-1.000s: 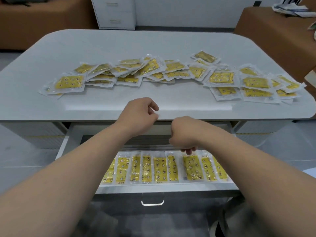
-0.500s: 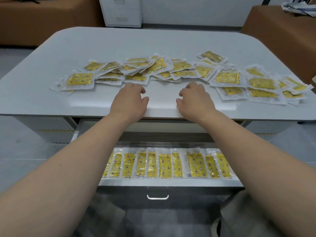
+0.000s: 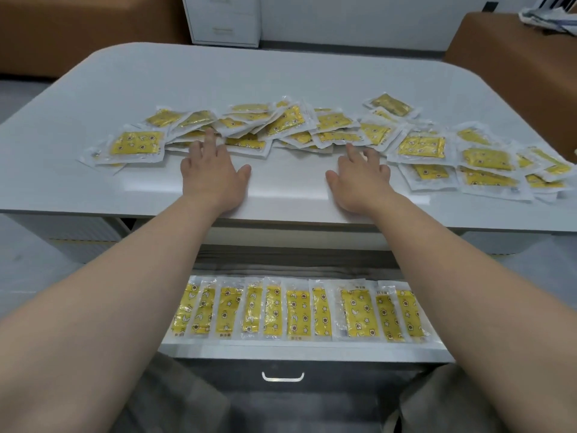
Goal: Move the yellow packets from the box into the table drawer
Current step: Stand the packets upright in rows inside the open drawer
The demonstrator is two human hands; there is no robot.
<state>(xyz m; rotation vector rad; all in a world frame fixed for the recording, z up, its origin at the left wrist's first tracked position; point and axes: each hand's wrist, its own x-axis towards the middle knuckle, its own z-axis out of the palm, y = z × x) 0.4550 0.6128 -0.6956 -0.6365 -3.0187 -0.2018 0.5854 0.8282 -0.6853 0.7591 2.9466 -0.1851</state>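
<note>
Table (image 3: 281,73): wide grey top with rounded corners, filling the far half of the view.
Loose packets (image 3: 421,146): yellow, in clear wrappers, strewn in an overlapping band from left to right across the middle of the table.
Drawer (image 3: 299,347): pulled out under the near table edge, between the forearms.
Filed packets (image 3: 298,312): one tidy row, side by side, along the drawer's near side.
Left hand (image 3: 214,176): flat on the table, palm down, fingers stretched, tips touching the loose packets; grasping nothing.
Right hand (image 3: 359,179): likewise flat and released, fingertips at the band's near edge.
Handle (image 3: 282,377): small, white, on the drawer front.
</note>
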